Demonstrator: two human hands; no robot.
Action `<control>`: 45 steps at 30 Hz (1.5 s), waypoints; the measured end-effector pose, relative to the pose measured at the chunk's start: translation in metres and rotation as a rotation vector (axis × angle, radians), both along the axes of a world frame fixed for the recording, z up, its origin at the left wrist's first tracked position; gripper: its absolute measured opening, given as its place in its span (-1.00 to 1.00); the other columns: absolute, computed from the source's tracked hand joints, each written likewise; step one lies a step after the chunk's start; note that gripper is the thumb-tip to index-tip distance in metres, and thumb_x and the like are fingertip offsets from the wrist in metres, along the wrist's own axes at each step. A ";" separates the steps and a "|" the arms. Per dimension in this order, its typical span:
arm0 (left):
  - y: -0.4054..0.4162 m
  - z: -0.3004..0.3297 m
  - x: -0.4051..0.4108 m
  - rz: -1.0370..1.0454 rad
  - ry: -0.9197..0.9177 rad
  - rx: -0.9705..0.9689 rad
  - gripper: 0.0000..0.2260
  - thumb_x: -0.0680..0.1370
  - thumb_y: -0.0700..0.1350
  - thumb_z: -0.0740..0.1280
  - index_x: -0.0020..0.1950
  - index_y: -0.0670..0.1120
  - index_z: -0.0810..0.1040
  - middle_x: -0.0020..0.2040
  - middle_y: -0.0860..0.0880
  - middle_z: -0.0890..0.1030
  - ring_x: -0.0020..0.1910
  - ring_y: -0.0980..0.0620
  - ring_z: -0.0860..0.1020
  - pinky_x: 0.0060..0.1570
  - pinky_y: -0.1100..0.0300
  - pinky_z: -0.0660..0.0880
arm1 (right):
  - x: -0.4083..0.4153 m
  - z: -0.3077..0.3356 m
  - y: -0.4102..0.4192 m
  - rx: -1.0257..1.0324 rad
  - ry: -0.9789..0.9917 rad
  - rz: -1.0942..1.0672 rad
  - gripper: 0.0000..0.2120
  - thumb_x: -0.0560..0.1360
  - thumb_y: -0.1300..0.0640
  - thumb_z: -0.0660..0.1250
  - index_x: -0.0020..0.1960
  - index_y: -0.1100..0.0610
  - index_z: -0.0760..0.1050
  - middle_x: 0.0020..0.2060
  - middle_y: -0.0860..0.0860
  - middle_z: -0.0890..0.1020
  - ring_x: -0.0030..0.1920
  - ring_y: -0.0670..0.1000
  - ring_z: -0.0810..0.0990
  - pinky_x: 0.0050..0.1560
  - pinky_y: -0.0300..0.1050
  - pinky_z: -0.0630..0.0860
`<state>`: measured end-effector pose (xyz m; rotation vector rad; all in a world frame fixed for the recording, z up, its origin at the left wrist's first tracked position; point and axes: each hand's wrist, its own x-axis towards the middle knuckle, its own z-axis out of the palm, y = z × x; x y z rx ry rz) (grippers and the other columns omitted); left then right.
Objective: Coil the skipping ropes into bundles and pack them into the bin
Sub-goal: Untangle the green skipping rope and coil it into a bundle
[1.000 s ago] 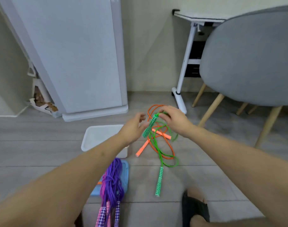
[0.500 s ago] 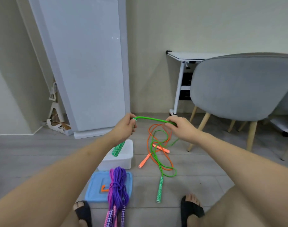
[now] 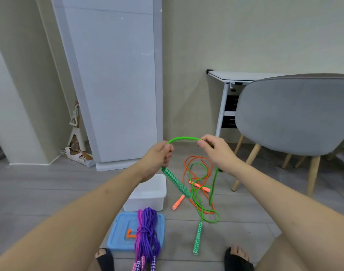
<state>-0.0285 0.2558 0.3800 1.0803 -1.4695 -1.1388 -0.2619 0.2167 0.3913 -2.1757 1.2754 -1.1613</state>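
- The left hand [image 3: 160, 156] is gripping the green rope [image 3: 184, 138] in a curled fist just above 1 of its patterned handles [image 3: 176, 182], which is hanging down and slanting to the right below the fist.
- The right hand [image 3: 216, 148] is pinching the same cord a short way along, so a shallow arch is spanning left to right between the 2 hands, held up over the floor.
- Below the right hand the cord is dropping toward the floor and joining loose loops that are lying tangled with the orange rope [image 3: 198, 163] (exactly where the 2 cross is hard to make out).
- The green rope's other handle [image 3: 197, 238] is lying on the near floor, its long axis running near to far, well apart from both hands and nearer the right one.
- The coming fold is likely turning on that slack: it is lying below and to the right, so the right hand is better placed to draw it up.
- The white bin [image 3: 147, 196] is sitting open just below the left forearm, left of the tangle.
- A purple and pink bundle [image 3: 146, 231] is resting across the blue lid [image 3: 118, 231], near side of the bin, not yet packed.
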 end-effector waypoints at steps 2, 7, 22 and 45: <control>-0.008 0.011 0.009 0.118 0.109 -0.024 -0.73 0.72 -0.21 0.02 -0.13 -0.08 0.38 -0.37 0.05 0.29 -0.45 0.12 0.17 -0.43 0.28 0.13 | -0.010 -0.006 -0.006 0.030 0.051 -0.008 -0.83 0.64 0.11 0.31 -0.10 0.07 0.60 -0.29 -0.10 0.59 -0.30 -0.20 0.44 -0.19 -0.25 0.37; -0.027 0.016 0.041 0.303 0.234 0.051 -0.76 0.66 -0.24 0.04 -0.14 -0.08 0.40 -0.39 0.03 0.30 -0.48 0.11 0.14 -0.46 0.25 0.10 | -0.040 -0.019 -0.018 0.112 0.028 -0.143 -0.81 0.64 0.09 0.31 -0.14 -0.01 0.58 -0.37 -0.18 0.55 -0.28 -0.11 0.46 -0.23 -0.24 0.36; -0.028 0.006 -0.007 0.059 0.239 0.219 -0.82 0.73 -0.06 0.08 0.06 -0.11 0.39 -0.35 0.01 0.24 -0.42 0.07 0.14 -0.39 0.21 0.15 | 0.037 -0.008 -0.014 0.145 -0.435 -0.118 -0.94 0.64 0.20 0.28 0.08 0.16 0.51 -0.33 0.01 0.59 -0.36 -0.14 0.48 -0.33 -0.30 0.40; -0.041 0.009 0.016 0.360 0.581 0.140 -0.83 0.63 -0.20 0.05 -0.07 -0.06 0.39 -0.41 0.04 0.14 -0.48 0.08 0.09 -0.45 0.20 0.04 | -0.031 -0.032 -0.025 0.101 -0.212 -0.228 -0.92 0.60 0.16 0.37 -0.08 0.07 0.58 -0.41 -0.14 0.50 -0.40 -0.17 0.44 -0.29 -0.24 0.36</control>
